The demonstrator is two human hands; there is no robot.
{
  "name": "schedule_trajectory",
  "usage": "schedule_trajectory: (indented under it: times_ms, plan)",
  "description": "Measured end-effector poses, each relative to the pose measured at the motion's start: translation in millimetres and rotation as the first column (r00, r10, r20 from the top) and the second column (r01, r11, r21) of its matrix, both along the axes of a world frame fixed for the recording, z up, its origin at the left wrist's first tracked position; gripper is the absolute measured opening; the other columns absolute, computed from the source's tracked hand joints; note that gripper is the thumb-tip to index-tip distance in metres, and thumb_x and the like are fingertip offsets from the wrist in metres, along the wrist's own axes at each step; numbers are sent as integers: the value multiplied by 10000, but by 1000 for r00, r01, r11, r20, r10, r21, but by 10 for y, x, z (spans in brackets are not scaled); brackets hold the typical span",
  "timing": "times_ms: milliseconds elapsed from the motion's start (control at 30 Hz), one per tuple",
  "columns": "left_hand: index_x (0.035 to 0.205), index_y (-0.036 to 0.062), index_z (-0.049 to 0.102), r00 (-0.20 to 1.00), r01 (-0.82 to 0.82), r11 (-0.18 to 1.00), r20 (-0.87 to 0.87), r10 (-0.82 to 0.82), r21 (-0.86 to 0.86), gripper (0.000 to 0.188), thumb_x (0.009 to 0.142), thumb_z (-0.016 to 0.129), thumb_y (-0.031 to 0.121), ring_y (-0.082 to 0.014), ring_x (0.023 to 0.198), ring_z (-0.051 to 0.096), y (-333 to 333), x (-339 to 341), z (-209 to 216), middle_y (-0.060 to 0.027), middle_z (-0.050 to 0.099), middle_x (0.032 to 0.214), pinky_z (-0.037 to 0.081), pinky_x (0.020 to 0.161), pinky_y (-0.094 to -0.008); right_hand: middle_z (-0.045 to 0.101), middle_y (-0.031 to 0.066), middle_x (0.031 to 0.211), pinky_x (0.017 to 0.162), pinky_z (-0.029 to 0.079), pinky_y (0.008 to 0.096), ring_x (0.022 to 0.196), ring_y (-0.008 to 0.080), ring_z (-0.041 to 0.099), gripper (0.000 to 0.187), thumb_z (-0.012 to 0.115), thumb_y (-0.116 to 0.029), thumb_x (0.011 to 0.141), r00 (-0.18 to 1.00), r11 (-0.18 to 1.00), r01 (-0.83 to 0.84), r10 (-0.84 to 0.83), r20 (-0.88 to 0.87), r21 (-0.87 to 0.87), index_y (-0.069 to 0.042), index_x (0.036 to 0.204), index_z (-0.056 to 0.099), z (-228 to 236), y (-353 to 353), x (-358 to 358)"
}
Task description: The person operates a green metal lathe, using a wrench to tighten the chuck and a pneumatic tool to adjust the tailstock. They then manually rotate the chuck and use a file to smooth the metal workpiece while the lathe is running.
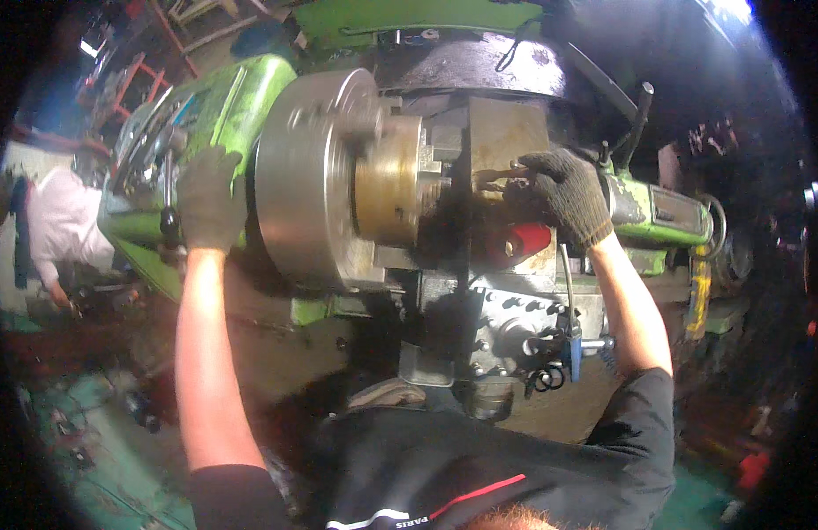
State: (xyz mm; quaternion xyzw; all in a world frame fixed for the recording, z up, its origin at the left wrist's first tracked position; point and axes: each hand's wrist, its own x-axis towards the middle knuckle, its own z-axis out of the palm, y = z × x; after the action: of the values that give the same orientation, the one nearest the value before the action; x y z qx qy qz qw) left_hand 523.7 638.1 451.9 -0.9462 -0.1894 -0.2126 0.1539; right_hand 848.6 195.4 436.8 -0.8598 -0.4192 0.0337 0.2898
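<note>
My left hand point(213, 199), in a dark knit glove, rests by the green headstock point(250, 93) of a lathe, beside a lever with a dark knob point(169, 221). Its fingers are hidden from above. The large steel chuck point(298, 181) holds a brass-coloured cylinder point(389, 181); blurred jaws suggest it is spinning. My right hand point(563, 194), gloved too, is closed beyond the cylinder's right end. A brownish, uneven rod-like piece point(495, 179) shows at its fingertips; the grip itself is unclear. Just below that hand is a red cylinder with a hole point(522, 240).
At right is the green tailstock point(660, 216) with an upright lever point(641, 124). The carriage's tool post point(515, 331) carries bolts, a blue-handled piece point(575, 353) and a thin hose. A person in a pale top point(69, 216) is at far left.
</note>
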Motion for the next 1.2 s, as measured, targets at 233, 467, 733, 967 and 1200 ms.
schedule_trajectory:
  times_ms: [233,467,733,967,1200]
  plan:
    - [1256,80,719,999,42,996,-3,-42,79,353,909,783,84,-430,1330,641,8,-25,1,-184,696,1372,514,1140,-550,808,204,1160,1000,598,485,1107,390,765,379,697,-322,992,993,999,24,-20,-113,29,-70,1224,859,-273,222,115]
    - [1280,130,748,999,10,999,-37,-9,44,334,953,805,171,-380,1385,626,58,-38,-42,-140,696,1411,483,1186,-527,824,162,1177,971,636,490,1089,374,779,327,803,-211,831,997,992,-75,78,21,-104,-75,1124,854,-640,331,238]
    - [1221,63,745,997,68,996,26,-70,56,350,875,787,42,-416,1306,669,-12,-6,0,-179,734,1295,521,1142,-525,820,168,1154,955,636,478,1077,369,783,319,804,-280,885,921,982,6,-78,-382,-187,-79,1128,856,-29,472,-9]
    - [1210,68,743,997,65,995,39,-68,74,347,868,801,50,-414,1304,673,-58,27,26,-176,736,1299,528,1135,-525,821,221,952,884,637,503,904,389,812,385,728,-362,958,986,992,-120,115,-119,-36,-22,1070,870,-367,469,120]
    - [1245,86,758,999,46,997,20,-48,69,364,884,800,71,-405,1335,672,-1,1,-20,-178,745,1334,522,1158,-528,815,229,963,892,635,507,926,406,808,363,750,-339,949,983,999,-51,50,-175,0,-22,1082,867,-252,470,-8]
